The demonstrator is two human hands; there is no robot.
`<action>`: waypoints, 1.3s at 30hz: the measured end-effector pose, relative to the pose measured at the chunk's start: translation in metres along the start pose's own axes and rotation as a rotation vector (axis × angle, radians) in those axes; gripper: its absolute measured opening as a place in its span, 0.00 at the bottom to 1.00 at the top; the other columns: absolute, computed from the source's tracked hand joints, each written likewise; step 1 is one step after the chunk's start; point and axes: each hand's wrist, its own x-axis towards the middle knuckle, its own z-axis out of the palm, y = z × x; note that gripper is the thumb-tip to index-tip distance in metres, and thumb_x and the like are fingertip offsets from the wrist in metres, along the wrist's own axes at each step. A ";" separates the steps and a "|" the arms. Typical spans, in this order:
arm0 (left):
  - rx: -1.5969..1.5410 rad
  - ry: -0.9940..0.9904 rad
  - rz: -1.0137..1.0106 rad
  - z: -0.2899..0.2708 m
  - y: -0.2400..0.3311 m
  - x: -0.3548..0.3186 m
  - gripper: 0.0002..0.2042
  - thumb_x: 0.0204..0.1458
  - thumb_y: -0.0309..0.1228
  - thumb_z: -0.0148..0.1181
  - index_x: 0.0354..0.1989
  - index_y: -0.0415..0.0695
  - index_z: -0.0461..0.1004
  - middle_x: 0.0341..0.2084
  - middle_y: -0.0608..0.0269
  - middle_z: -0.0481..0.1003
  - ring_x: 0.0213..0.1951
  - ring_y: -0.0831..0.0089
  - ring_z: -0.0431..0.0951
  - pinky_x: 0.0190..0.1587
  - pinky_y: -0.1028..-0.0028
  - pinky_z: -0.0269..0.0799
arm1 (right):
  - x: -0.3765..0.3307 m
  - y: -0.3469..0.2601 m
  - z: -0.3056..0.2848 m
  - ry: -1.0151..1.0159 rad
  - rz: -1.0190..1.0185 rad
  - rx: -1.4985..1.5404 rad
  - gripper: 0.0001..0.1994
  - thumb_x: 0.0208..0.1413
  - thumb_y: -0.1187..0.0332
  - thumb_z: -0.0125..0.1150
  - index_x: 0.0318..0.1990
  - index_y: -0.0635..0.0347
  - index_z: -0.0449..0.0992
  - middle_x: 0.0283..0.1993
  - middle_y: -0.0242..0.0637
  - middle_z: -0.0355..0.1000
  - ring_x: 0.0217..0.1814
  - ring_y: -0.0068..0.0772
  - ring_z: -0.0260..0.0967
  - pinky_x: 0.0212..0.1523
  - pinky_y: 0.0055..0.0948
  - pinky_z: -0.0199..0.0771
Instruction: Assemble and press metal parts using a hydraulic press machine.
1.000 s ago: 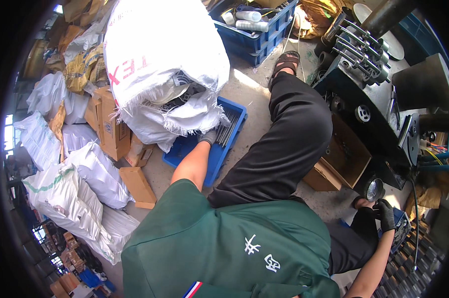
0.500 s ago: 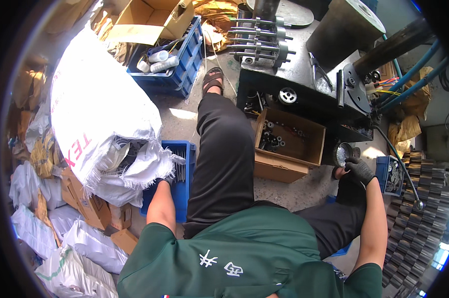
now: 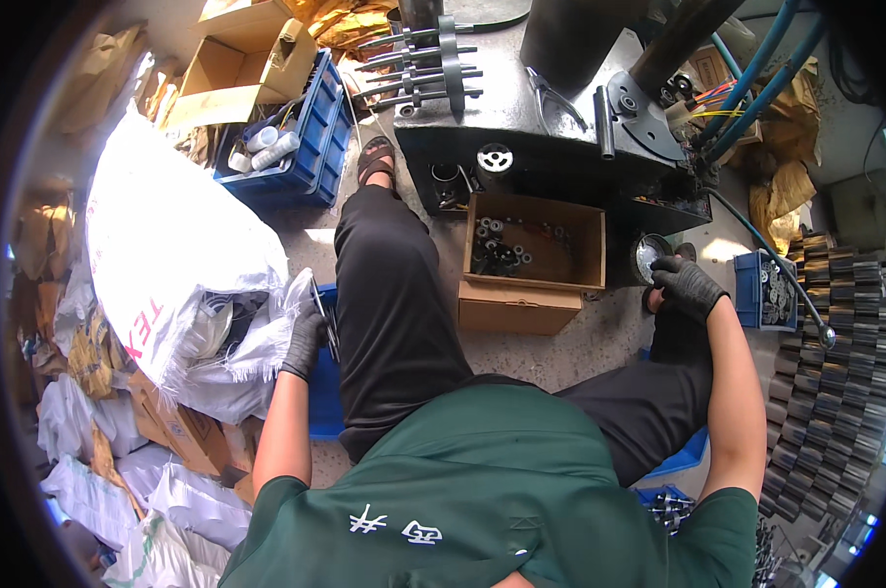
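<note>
— Where is the left hand (image 3: 304, 343)?
— Gloved, its fingers closed round a bundle of thin dark metal rods (image 3: 323, 316), above the blue crate (image 3: 323, 392) beside the white woven sack (image 3: 173, 265).
— And the right hand (image 3: 686, 286)?
— Gloved too (black), fingers curled on a round metal disc (image 3: 648, 257), held just right of the cardboard box (image 3: 529, 257) of small parts, below the dark machine (image 3: 550, 127).

Open cardboard box (image 3: 531, 260) of small dark metal parts sits on concrete floor. Behind it: black machine (image 3: 550, 127). Left of it: blue crate (image 3: 306, 137) holding white cylinders.
</note>
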 end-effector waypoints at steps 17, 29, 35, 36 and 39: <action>-0.822 -0.778 0.654 0.248 0.431 -0.059 0.13 0.62 0.30 0.53 0.52 0.39 0.73 0.42 0.52 0.81 0.45 0.58 0.84 0.44 0.63 0.82 | 0.141 -0.067 0.022 -0.313 0.163 -0.059 0.17 0.54 0.63 0.56 0.49 0.61 0.79 0.46 0.52 0.77 0.51 0.53 0.76 0.55 0.46 0.75; -0.693 -0.765 0.200 0.301 0.387 -0.072 0.09 0.60 0.26 0.52 0.46 0.38 0.68 0.32 0.48 0.78 0.35 0.56 0.83 0.41 0.59 0.83 | 0.261 0.009 0.184 0.302 0.230 0.241 0.30 0.56 0.54 0.59 0.65 0.54 0.69 0.60 0.52 0.71 0.61 0.50 0.71 0.63 0.47 0.68; -0.545 -0.813 0.208 0.299 0.378 -0.068 0.13 0.62 0.29 0.54 0.52 0.37 0.68 0.35 0.47 0.79 0.37 0.57 0.83 0.43 0.61 0.82 | 0.233 -0.007 0.193 0.216 0.224 0.302 0.30 0.56 0.54 0.60 0.65 0.54 0.68 0.59 0.51 0.72 0.61 0.49 0.71 0.63 0.45 0.69; -0.541 -0.802 0.208 0.296 0.376 -0.069 0.13 0.62 0.29 0.54 0.52 0.37 0.68 0.35 0.47 0.79 0.37 0.57 0.83 0.43 0.61 0.82 | 0.236 -0.013 0.193 0.206 0.214 0.316 0.30 0.56 0.54 0.60 0.65 0.55 0.68 0.59 0.51 0.72 0.61 0.49 0.71 0.63 0.45 0.69; -0.457 -0.764 0.267 0.298 0.372 -0.067 0.13 0.61 0.29 0.54 0.51 0.37 0.68 0.35 0.47 0.79 0.37 0.55 0.83 0.44 0.61 0.81 | 0.244 -0.026 0.184 0.184 0.208 0.339 0.30 0.56 0.55 0.60 0.65 0.55 0.68 0.59 0.50 0.72 0.61 0.48 0.72 0.63 0.45 0.69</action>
